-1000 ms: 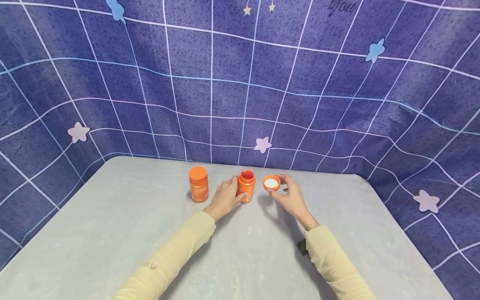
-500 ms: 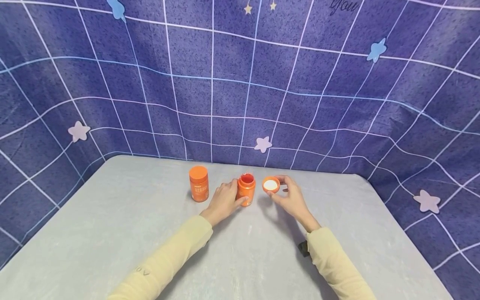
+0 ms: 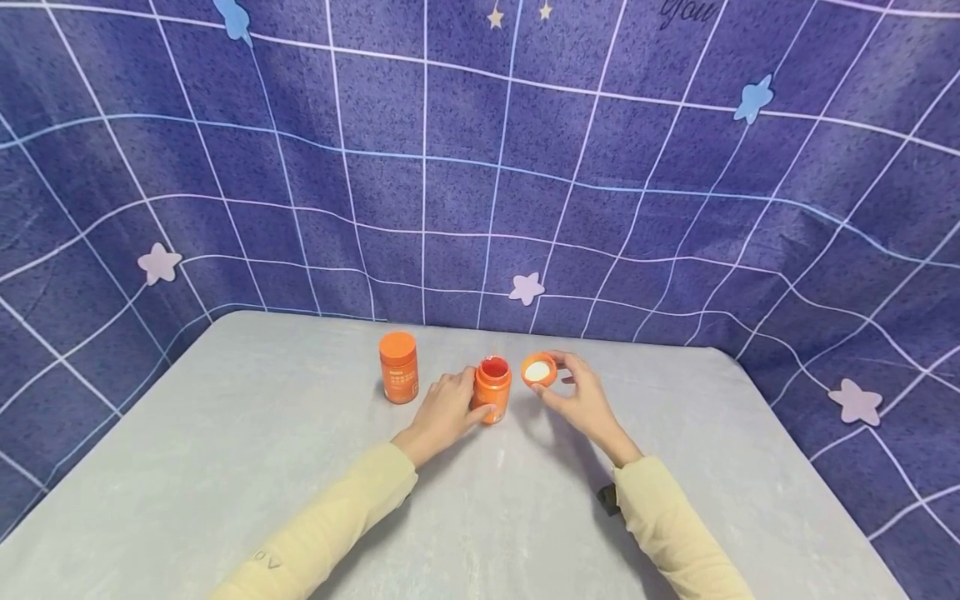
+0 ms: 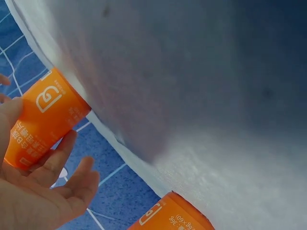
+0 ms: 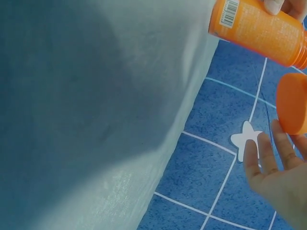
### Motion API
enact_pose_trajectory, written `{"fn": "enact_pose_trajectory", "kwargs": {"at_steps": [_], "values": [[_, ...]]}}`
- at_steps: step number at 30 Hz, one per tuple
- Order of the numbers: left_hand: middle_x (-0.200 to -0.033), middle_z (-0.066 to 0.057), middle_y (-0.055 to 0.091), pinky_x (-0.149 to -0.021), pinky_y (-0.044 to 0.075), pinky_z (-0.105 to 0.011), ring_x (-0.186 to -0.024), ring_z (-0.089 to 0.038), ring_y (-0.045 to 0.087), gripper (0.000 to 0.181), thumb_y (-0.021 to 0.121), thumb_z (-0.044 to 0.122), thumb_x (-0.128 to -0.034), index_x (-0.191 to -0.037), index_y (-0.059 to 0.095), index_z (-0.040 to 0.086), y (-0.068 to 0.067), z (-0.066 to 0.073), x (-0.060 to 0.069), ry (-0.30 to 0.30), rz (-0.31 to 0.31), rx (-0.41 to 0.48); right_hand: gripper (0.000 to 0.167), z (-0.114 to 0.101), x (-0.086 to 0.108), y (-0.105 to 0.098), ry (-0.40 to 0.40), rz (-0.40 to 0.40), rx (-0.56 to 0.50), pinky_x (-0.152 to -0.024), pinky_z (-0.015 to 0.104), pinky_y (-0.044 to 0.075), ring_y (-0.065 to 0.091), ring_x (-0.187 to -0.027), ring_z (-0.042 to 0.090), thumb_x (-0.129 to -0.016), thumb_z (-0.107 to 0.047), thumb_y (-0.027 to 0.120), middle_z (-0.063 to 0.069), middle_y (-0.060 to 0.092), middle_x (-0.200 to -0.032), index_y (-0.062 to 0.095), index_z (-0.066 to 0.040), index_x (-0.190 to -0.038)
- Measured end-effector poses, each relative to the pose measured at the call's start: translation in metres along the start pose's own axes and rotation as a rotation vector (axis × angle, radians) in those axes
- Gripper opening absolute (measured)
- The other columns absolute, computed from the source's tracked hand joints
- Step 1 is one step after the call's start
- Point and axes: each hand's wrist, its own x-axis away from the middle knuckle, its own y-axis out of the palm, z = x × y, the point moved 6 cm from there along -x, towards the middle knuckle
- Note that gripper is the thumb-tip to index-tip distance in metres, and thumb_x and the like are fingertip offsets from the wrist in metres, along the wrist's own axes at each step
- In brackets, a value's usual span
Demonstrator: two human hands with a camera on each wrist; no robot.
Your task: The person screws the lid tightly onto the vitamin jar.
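Note:
An uncapped orange jar (image 3: pixel 492 393) stands on the table, its red inside visible through the mouth. My left hand (image 3: pixel 442 410) grips it from the left, thumb in front and fingers behind. To its right, my right hand (image 3: pixel 581 402) pinches the orange lid (image 3: pixel 539 370) above the table, with the white inner face turned up and towards the camera. In the right wrist view the lid (image 5: pixel 291 104) is close beside the jar's threaded neck, apart from it. The left wrist view shows the gripped jar (image 4: pixel 48 117) with white print.
A second orange jar (image 3: pixel 398 368), lid on, stands upright left of my left hand; part of this jar (image 4: pixel 172 215) shows in the left wrist view. The grey table (image 3: pixel 480 517) ends at a blue gridded curtain (image 3: pixel 465 192) behind. A dark object (image 3: pixel 608 499) lies by the right cuff.
My left hand has drawn the open jar slightly towards the person. The lid in my right hand has shifted slightly left and tilted a little. The capped jar stays put.

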Motion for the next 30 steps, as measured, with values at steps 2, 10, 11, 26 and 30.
{"fn": "enact_pose_trajectory", "kwargs": {"at_steps": [2,10,11,26,30], "values": [[-0.085,0.000,0.056,-0.077,0.042,-0.038,-0.090,-0.026,0.054,0.054,0.065,0.039,-0.0818,-0.119,0.048,0.005,0.000,0.001,0.002,-0.006,-0.011,0.000,0.052,-0.001,0.000,0.000,-0.016,-0.004,0.005,-0.081,0.049,0.045,0.053,-0.101,0.025,-0.073,-0.014,0.074,0.012,0.060,-0.110,0.054,-0.003,-0.120],[-0.086,-0.001,0.056,-0.077,0.042,-0.039,-0.092,-0.027,0.055,0.052,0.066,0.039,-0.0811,-0.116,0.049,0.004,-0.004,0.005,0.009,0.034,0.003,0.008,0.052,-0.006,0.000,-0.002,-0.083,-0.012,-0.010,-0.080,0.045,0.046,0.053,-0.103,0.023,-0.073,-0.012,0.075,0.010,0.061,-0.110,0.055,-0.006,-0.121],[-0.087,-0.001,0.057,-0.077,0.042,-0.039,-0.092,-0.027,0.056,0.053,0.066,0.040,-0.0810,-0.116,0.049,0.004,-0.004,0.005,0.010,0.039,0.005,0.011,0.052,-0.007,0.000,-0.002,-0.092,-0.012,-0.013,-0.080,0.046,0.046,0.053,-0.102,0.024,-0.073,-0.012,0.075,0.010,0.061,-0.109,0.056,-0.006,-0.121],[-0.088,-0.001,0.058,-0.078,0.042,-0.039,-0.095,-0.026,0.056,0.053,0.065,0.041,-0.0812,-0.117,0.049,0.005,-0.003,0.007,0.017,0.061,-0.002,0.021,0.055,-0.022,0.002,0.000,-0.114,-0.041,0.013,-0.082,0.045,0.046,0.050,-0.104,0.022,-0.069,-0.012,0.076,0.009,0.058,-0.111,0.055,-0.005,-0.120],[-0.085,-0.001,0.057,-0.077,0.042,-0.040,-0.093,-0.026,0.056,0.051,0.066,0.041,-0.0806,-0.115,0.050,0.006,-0.005,0.007,0.019,0.069,0.003,0.036,0.053,-0.025,0.002,0.001,-0.124,-0.034,0.024,-0.082,0.045,0.046,0.050,-0.104,0.022,-0.068,-0.012,0.076,0.009,0.059,-0.109,0.056,-0.005,-0.117]]}}
